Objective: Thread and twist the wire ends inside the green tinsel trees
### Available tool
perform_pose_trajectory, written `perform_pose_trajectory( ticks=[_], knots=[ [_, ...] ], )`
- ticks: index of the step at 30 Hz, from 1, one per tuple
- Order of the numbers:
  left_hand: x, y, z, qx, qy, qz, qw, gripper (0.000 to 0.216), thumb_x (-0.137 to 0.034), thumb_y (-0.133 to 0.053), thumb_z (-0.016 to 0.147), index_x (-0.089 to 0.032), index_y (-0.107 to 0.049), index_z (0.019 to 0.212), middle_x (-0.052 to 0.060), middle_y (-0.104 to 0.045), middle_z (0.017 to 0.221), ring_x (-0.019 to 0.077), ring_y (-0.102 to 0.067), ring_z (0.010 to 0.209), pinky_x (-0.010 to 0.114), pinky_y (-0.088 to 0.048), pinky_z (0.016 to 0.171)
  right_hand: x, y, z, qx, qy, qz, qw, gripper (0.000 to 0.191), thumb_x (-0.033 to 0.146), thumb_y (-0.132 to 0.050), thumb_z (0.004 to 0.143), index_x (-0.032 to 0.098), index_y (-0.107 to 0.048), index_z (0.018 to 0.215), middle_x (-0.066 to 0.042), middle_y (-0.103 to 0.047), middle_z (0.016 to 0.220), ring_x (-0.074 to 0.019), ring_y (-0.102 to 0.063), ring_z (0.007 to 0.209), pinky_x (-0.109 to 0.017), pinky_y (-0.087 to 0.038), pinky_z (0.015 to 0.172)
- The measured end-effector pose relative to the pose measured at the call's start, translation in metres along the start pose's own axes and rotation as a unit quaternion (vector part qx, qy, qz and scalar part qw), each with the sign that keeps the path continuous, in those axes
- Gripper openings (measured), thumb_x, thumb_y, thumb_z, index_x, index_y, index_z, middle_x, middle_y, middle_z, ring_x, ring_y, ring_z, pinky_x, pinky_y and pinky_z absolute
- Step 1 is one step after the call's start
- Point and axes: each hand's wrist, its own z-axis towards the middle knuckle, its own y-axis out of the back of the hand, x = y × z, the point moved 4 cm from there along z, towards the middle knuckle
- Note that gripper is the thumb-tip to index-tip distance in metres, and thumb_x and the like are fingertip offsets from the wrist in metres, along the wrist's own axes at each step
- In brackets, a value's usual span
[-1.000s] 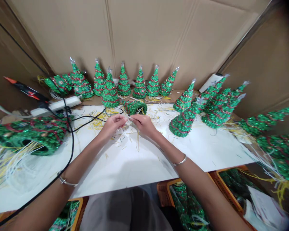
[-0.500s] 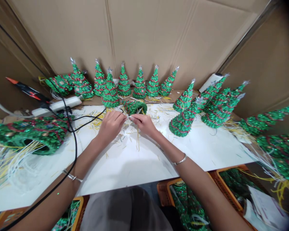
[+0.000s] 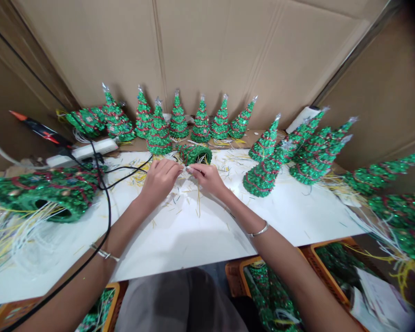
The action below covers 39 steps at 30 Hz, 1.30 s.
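Note:
My left hand (image 3: 161, 180) and my right hand (image 3: 207, 177) meet over the white board (image 3: 166, 240), fingertips pinched close together. Between them are thin wire ends, pale and too fine to make out fully. Just behind my hands a small green Christmas tree (image 3: 190, 153) lies on its side, its hollow base facing me and wires coming out of it. Yellow wires (image 3: 198, 198) hang below my right fingers. Snipped wire bits (image 3: 180, 193) lie scattered around both hands.
Several decorated trees (image 3: 200, 122) stand along the cardboard wall, more on the right (image 3: 263, 173). A larger tree (image 3: 55, 189) lies at left, by a power strip (image 3: 83, 152) and a black cable (image 3: 107, 203). Orange baskets (image 3: 233, 276) holding trees sit below the board's front edge.
Almost nothing differs. Both hands keep their pinch in the same place, and the trees have not moved.

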Motion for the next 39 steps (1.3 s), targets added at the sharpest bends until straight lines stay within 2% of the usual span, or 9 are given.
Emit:
perform_pose_trajectory(
  ticks=[8, 14, 17, 19, 22, 27, 34, 39],
  knots=[
    [-0.004, 0.004, 0.003, -0.009, 0.036, -0.063, 0.997, 0.016, -0.033, -0.056, 0.090, -0.024, -0.068, 0.082, 0.010, -0.067, 0.091, 0.0283, -0.053, 0.095, 0.040, -0.029, 0.088, 0.001, 0.000, 0.000, 0.001, 0.002, 0.000, 1.000, 0.030, 0.035, -0.051, 0.097, 0.014, -0.073, 0.095, -0.006, -0.073, 0.083, -0.0136, -0.065, 0.073, -0.021, -0.045, 0.068],
    [-0.009, 0.003, 0.002, -0.024, 0.041, -0.049, 0.998, 0.015, -0.031, -0.058, 0.088, -0.023, -0.064, 0.077, 0.009, -0.065, 0.084, 0.0273, -0.052, 0.090, 0.039, -0.030, 0.088, 0.000, -0.002, -0.001, -0.003, 0.010, -0.003, 1.000, 0.028, 0.032, -0.053, 0.096, 0.016, -0.074, 0.096, -0.007, -0.075, 0.087, -0.0147, -0.066, 0.075, -0.023, -0.047, 0.070],
    [-0.010, 0.003, 0.000, -0.049, 0.087, -0.091, 0.991, 0.015, -0.032, -0.060, 0.087, -0.023, -0.064, 0.076, 0.005, -0.063, 0.079, 0.0247, -0.051, 0.086, 0.036, -0.032, 0.086, 0.001, -0.003, -0.001, 0.000, 0.015, -0.006, 1.000, 0.027, 0.032, -0.053, 0.096, 0.017, -0.075, 0.097, -0.007, -0.075, 0.091, -0.0153, -0.067, 0.078, -0.024, -0.048, 0.072],
    [-0.009, 0.002, 0.000, -0.059, 0.135, -0.156, 0.977, 0.016, -0.032, -0.062, 0.085, -0.022, -0.065, 0.073, 0.003, -0.061, 0.076, 0.0222, -0.051, 0.081, 0.032, -0.035, 0.081, 0.002, -0.003, -0.001, 0.006, 0.017, -0.007, 1.000, 0.027, 0.032, -0.052, 0.096, 0.017, -0.075, 0.098, -0.007, -0.075, 0.091, -0.0152, -0.067, 0.078, -0.024, -0.048, 0.072],
    [-0.003, -0.004, -0.001, -0.062, 0.218, -0.270, 0.936, 0.015, -0.031, -0.067, 0.079, -0.020, -0.066, 0.069, 0.001, -0.060, 0.070, 0.0182, -0.050, 0.073, 0.027, -0.036, 0.070, 0.004, -0.002, 0.000, 0.015, 0.022, -0.009, 1.000, 0.026, 0.030, -0.052, 0.096, 0.017, -0.075, 0.096, -0.006, -0.075, 0.088, -0.0143, -0.066, 0.076, -0.023, -0.048, 0.071],
    [0.011, -0.020, -0.004, -0.047, 0.328, -0.438, 0.836, 0.011, -0.024, -0.070, 0.070, -0.017, -0.066, 0.063, 0.000, -0.059, 0.063, 0.0135, -0.051, 0.064, 0.024, -0.039, 0.065, 0.004, -0.002, -0.001, 0.015, 0.048, -0.015, 0.999, 0.025, 0.027, -0.052, 0.097, 0.015, -0.074, 0.096, -0.007, -0.075, 0.091, -0.0147, -0.066, 0.079, -0.023, -0.048, 0.073],
    [0.006, -0.025, -0.004, -0.029, 0.423, -0.568, 0.705, 0.010, -0.011, -0.069, 0.067, -0.013, -0.061, 0.061, 0.001, -0.060, 0.063, 0.0078, -0.050, 0.055, 0.018, -0.039, 0.053, 0.002, -0.004, -0.002, 0.035, 0.051, -0.025, 0.998, 0.026, 0.028, -0.050, 0.098, 0.018, -0.074, 0.101, -0.009, -0.075, 0.097, -0.0161, -0.068, 0.085, -0.024, -0.050, 0.076],
    [0.003, -0.030, -0.009, 0.019, 0.489, -0.629, 0.603, 0.011, -0.009, -0.061, 0.074, -0.013, -0.058, 0.064, -0.001, -0.053, 0.056, 0.0058, -0.044, 0.047, 0.017, -0.036, 0.045, 0.000, -0.005, -0.003, 0.035, 0.063, -0.028, 0.997, 0.027, 0.027, -0.049, 0.098, 0.017, -0.073, 0.102, -0.010, -0.075, 0.099, -0.0169, -0.068, 0.087, -0.025, -0.050, 0.077]
  ],
)
